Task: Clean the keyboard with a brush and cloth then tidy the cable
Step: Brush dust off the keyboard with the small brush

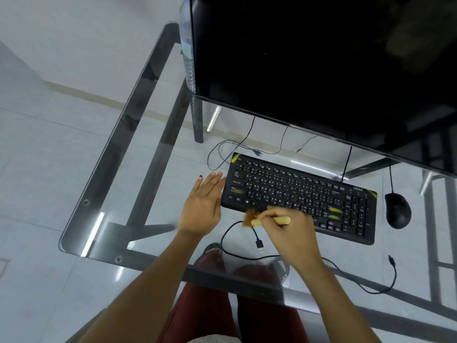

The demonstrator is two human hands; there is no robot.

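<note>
1. Fingers point(268, 220) of our right hand point(294, 233) are pinched around the brush point(269, 220), pen-style, mid-handle. Pale wooden handle sticks out right of the knuckles, brown bristles out left.
2. Bristles are motion-blurred, sitting at the keyboard's near edge around the bottom-left keys. Can't tell whether they touch the keys.
3. Our left hand point(204, 206) is flat and released, fingers straight and together, grasping nothing. It lies on the glass just beside the keyboard's left end; fingertips reach about level with the middle rows. Contact with the keyboard casing: can't tell.
4. Keyboard point(299, 196) is black, lying flat on the glass desk point(138, 154), angled so its right end is nearer us. It sits mid-surface, in front of the monitor point(321, 65), which takes the far right of the desk.
5. Yellow smears show on several keys and on both far corners of the keyboard.
6. Keyboard cable point(230, 248) is loose on the glass by the near edge: it loops from under our right hand, USB plug point(259, 245) lying free, unplugged, near the right wrist.
7. A second black cable point(371, 288) trails along the near edge toward the right, ending in a small plug.
8. Mouse point(397, 210) sits just right of the keyboard, apart from it.
9. Clear plastic bottle point(186, 45) stands at the far edge, left of the monitor.
10. Thin wires point(235, 147) show behind the keyboard.
</note>
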